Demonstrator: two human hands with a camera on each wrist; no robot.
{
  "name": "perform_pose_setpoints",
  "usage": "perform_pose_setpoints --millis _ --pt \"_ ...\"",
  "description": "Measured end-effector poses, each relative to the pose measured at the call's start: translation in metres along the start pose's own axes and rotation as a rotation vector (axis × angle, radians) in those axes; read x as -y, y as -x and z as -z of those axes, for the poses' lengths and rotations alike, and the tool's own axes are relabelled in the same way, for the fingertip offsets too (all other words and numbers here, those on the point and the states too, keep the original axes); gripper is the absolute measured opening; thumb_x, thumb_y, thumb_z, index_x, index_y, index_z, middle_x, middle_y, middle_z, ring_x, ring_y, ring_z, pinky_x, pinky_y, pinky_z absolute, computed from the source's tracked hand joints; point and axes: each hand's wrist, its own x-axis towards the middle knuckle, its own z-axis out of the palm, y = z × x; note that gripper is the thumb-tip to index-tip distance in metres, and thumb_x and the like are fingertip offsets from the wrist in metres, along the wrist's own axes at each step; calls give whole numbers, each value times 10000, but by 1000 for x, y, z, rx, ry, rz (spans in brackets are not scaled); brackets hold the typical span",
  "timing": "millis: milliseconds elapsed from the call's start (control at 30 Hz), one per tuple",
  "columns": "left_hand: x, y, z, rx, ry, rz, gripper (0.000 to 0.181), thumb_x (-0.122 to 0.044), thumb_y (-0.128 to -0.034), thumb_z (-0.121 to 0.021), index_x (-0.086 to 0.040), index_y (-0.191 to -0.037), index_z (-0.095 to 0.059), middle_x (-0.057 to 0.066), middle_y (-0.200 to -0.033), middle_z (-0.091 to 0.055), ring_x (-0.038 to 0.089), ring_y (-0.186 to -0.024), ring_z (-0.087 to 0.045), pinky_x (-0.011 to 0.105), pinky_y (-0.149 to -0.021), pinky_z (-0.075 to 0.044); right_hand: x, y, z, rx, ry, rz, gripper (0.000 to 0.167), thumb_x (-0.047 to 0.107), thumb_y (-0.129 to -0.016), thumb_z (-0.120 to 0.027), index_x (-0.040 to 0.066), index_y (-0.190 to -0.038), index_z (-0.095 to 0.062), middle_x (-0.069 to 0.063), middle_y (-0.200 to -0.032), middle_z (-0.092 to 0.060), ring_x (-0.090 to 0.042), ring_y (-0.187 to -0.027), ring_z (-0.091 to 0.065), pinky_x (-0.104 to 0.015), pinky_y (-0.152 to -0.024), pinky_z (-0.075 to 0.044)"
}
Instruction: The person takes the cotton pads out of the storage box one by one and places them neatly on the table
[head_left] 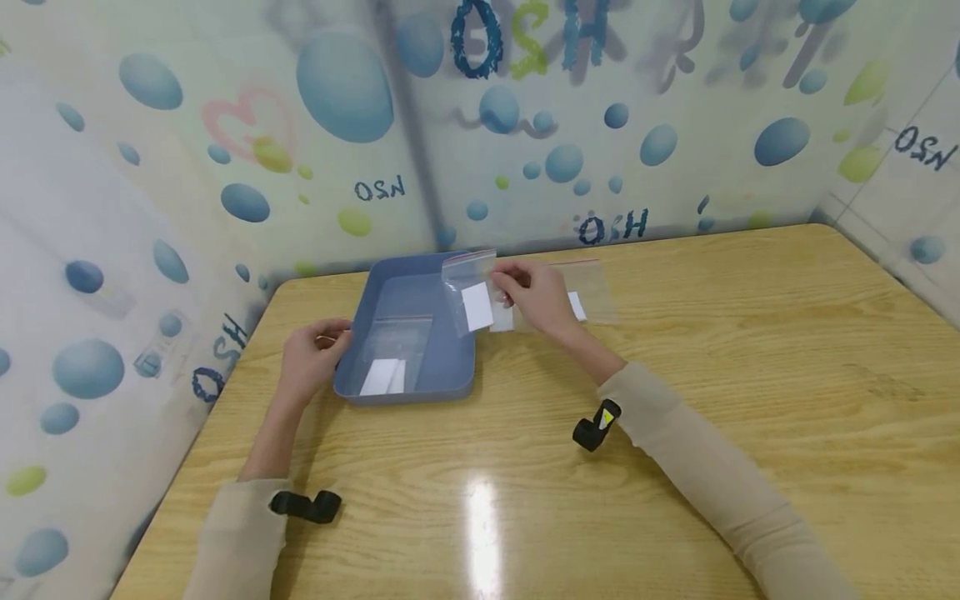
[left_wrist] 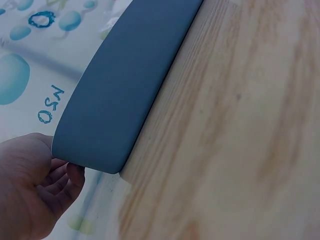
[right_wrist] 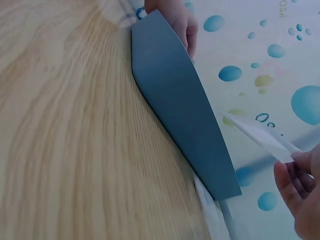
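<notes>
Left hand (head_left: 309, 358): forearm extended from the tabletop's (head_left: 712, 350) near left, fingers bent at the outer left wall of a blue-grey tray (head_left: 453, 367), which lies near the back left corner. Whether thumb and fingers close on the wall cannot be told. Right hand (head_left: 538, 296): forearm slanting in from the near right, thumb and fingers pinched together on the side of a raised clear bag (head_left: 477, 304) with a white card, above the tray's right rim. A second bag (head_left: 393, 358), holding white pieces, lies inside the tray. Another bag (head_left: 596, 287), partly covered by the right hand, lies near the tabletop's back edge. The right wrist view cuts off the right hand; tray walls hide the interior from both wrist views.
</notes>
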Motion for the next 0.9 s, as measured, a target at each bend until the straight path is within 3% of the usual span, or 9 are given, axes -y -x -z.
perform_pose_setpoints --millis 267,667,900 --pt "1 1 0 -3 -7 -8 272 -125 -997 -621 58 -1184 -699 219 -1049 -677 38 -793 -586 141 -646 -479 -8 4 33 -33 14 -11 206 154 -1014 -633 -23 -1084 -711 -139 -834 -650 -189 -679 -587 -249 -623 -500" --pt "2 0 0 7 -8 -3 281 -148 -1005 -617 45 -1192 -699 209 -1053 -674 98 -830 -600 154 -635 -488 -31 7 91 -90 56 -64 275 189 -1022 -622 -60 -1121 -685 -197 -918 -658 -122 -700 -603 -236 -667 -545" --pt "1 1 0 5 -7 -7 274 -137 -1003 -618 48 -1187 -699 206 -1040 -673 66 -807 -595 152 -634 -485 -40 12 117 -98 108 -93 294 192 -1028 -610 -70 -1144 -674 -177 -951 -662 -96 -725 -600 -229 -704 -552"
